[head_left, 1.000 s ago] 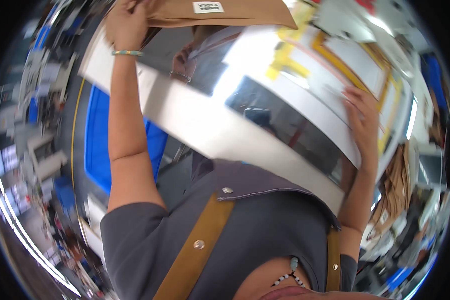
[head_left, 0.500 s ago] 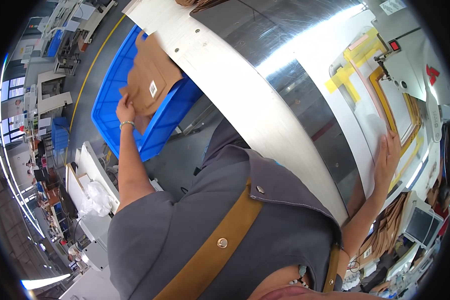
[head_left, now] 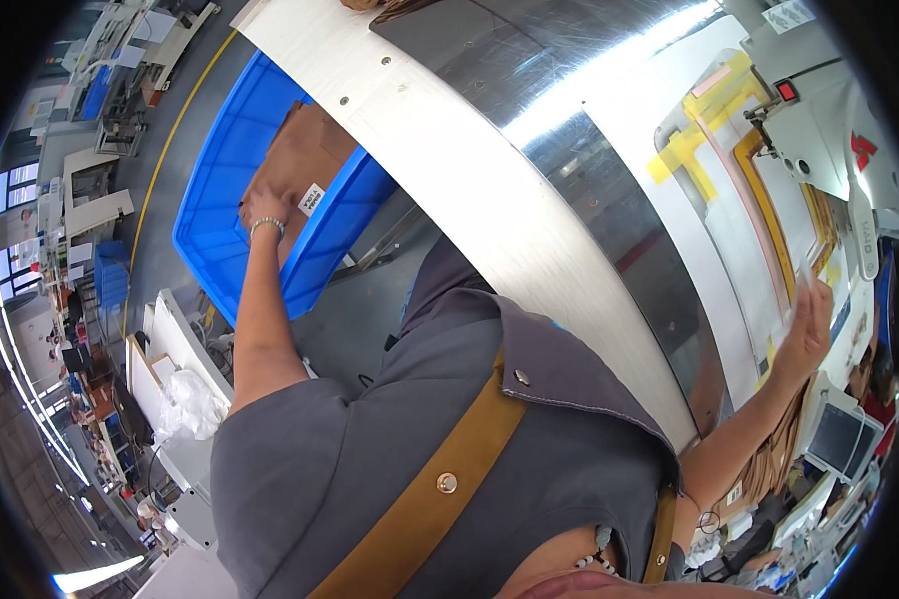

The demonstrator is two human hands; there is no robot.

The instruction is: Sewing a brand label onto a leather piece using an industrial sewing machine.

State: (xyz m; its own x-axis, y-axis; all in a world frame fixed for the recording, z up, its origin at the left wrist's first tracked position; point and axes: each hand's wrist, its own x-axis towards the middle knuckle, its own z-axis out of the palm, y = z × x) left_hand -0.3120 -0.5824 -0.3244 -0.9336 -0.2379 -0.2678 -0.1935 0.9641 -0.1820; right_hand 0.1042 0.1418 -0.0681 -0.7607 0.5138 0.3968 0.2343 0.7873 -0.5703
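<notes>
Inside the blue bin, brown flat-cut pieces lie with a white label on top. My left hand rests over their near edge; its fingers look apart, though slightly blurred. On the right, a template frame with yellow tape and a golden-brown inner border lies under a sewing machine head. Over that frame's near end is my right hand, fingers pinched on a thin whitish translucent sheet seen nearly edge-on.
A long pale table edge runs diagonally between bin and machine, beside a shiny metal surface. More brown pieces hang at the lower right near a grey screen. A white plastic bag sits at the left.
The brown piece held up at the bin's rim now lies down inside it, with my left hand over it. My right hand has moved right, tilting the translucent sheet up.
</notes>
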